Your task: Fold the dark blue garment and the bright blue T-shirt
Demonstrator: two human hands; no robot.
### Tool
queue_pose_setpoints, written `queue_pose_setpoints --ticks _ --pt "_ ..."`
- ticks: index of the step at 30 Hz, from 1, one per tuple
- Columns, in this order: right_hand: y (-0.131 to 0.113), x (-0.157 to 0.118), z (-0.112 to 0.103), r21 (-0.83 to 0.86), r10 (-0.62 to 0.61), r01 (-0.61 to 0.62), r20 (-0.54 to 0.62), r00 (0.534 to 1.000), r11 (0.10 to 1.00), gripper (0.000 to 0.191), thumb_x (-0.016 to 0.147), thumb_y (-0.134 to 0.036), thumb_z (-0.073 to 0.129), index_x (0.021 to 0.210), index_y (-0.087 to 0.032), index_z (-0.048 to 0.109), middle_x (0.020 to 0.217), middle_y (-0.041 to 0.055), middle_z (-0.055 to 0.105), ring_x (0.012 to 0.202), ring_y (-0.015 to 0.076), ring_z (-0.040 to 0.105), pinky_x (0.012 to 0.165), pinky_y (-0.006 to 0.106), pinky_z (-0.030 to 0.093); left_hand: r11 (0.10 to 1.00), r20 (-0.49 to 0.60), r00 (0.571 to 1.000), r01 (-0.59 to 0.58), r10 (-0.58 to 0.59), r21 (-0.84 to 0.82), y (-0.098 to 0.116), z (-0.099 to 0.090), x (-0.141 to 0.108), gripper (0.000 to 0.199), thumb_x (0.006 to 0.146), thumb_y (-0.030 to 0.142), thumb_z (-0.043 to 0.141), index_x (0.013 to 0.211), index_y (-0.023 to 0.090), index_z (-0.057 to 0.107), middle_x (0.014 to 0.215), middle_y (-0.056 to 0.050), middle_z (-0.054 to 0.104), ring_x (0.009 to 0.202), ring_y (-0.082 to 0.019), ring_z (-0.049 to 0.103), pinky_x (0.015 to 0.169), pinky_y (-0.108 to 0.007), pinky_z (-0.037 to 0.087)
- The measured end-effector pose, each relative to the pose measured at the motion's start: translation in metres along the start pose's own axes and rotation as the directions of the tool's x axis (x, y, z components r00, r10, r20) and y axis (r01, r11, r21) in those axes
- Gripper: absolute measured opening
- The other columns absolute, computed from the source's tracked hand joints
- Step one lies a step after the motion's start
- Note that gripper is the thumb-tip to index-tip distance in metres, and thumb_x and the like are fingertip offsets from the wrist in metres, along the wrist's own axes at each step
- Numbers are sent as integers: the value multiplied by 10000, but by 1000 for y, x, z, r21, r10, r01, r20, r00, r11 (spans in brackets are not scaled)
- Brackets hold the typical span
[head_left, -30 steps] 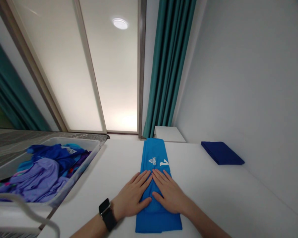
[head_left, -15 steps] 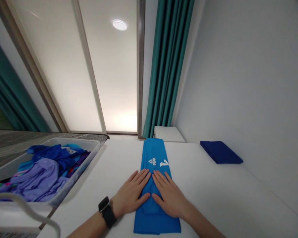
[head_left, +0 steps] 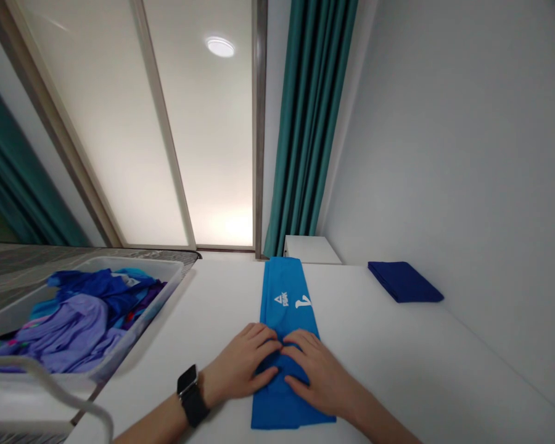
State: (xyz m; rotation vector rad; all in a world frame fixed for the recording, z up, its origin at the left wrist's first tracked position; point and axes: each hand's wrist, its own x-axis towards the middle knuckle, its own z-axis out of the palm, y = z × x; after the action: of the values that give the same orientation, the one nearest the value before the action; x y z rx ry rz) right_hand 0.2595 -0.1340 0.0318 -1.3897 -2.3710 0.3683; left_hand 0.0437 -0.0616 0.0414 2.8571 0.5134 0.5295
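Observation:
A bright blue shirt [head_left: 283, 290], folded into a long narrow strip with a white logo and number, lies lengthwise on the white table [head_left: 388, 357]. My left hand [head_left: 240, 369], with a black watch on its wrist, and my right hand [head_left: 315, 371] rest side by side on the strip's near half. Their fingers are curled, bunching the fabric between the fingertips.
A grey bin [head_left: 166, 271] heaped with blue and purple clothes [head_left: 81, 314] stands at the left. A folded dark blue garment [head_left: 404, 281] lies at the far right by the wall. A small white cabinet [head_left: 311, 248] and teal curtains [head_left: 309, 123] stand behind the table.
Both hands lay flat on the strip with fingers stretched forward; now the fingers have curled in and gathered the cloth. The hands slid slightly toward me.

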Motion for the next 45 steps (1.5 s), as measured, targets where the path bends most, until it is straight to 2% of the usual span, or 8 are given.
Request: queue_pose_setpoints --ticks 4,11,15,23,33,37,40,45 --pt "-13 -15 2 -35 -40 42 59 997 998 85 855 -292 654 899 -227 621 999 13 618 1015 198 516 937 366 378 990 32 990 -138 138 0 12 7 -4 44 881 241 563 862 202 574 890 -37 603 856 -177 533 757 -309 408" --pt "-11 -25 8 -80 -216 235 194 957 969 295 809 -468 718 936 -230 599 1026 -4 628 997 183 529 920 325 340 972 110 968 -215 224 -90 18 13 -9 70 855 177 599 814 224 569 757 2 618 803 -161 541 720 -292 395" --pt "-10 -23 20 -239 -308 356 218 926 903 122 896 -319 615 894 -198 601 907 12 656 927 186 542 873 328 359 972 113 976 -166 186 -164 18 12 -10 71 849 177 585 793 219 572 748 -1 614 795 -157 548 749 -285 411" --pt "-22 -13 -14 103 -42 19 224 974 994 76 856 -216 606 929 -207 626 946 7 667 912 157 591 832 248 403 977 146 978 -120 147 -176 23 4 -16 345 779 511 680 937 217 592 901 -36 634 835 -196 564 723 -309 432" --pt "-9 0 -21 339 47 -111 191 980 934 77 855 -207 576 836 -186 647 833 -4 639 764 132 573 695 224 411 946 62 997 55 -37 -318 22 2 -16 145 957 263 480 950 203 612 929 -42 662 870 -162 600 779 -252 455" --pt "-19 -8 -23 280 139 -160 95 986 947 93 875 -252 577 936 -204 628 929 16 643 855 165 582 771 265 438 880 105 962 273 -252 -388 21 2 -6 169 933 300 525 892 185 642 889 -28 684 800 -150 617 723 -237 447" --pt "-20 -17 -16 125 143 -147 44 989 981 428 794 -311 707 1190 -228 568 1157 58 616 1071 244 541 965 376 397 843 135 935 355 -329 -405 21 2 1 192 923 313 528 859 178 647 839 -14 687 759 -146 616 700 -239 437" --pt "-11 -22 -1 -91 145 -139 71 987 986 244 863 -171 611 1097 -239 619 1125 36 643 1079 245 542 970 395 383 889 86 970 242 -226 -390 22 -5 1 198 933 324 507 894 186 645 896 -36 683 852 -166 616 788 -276 470"
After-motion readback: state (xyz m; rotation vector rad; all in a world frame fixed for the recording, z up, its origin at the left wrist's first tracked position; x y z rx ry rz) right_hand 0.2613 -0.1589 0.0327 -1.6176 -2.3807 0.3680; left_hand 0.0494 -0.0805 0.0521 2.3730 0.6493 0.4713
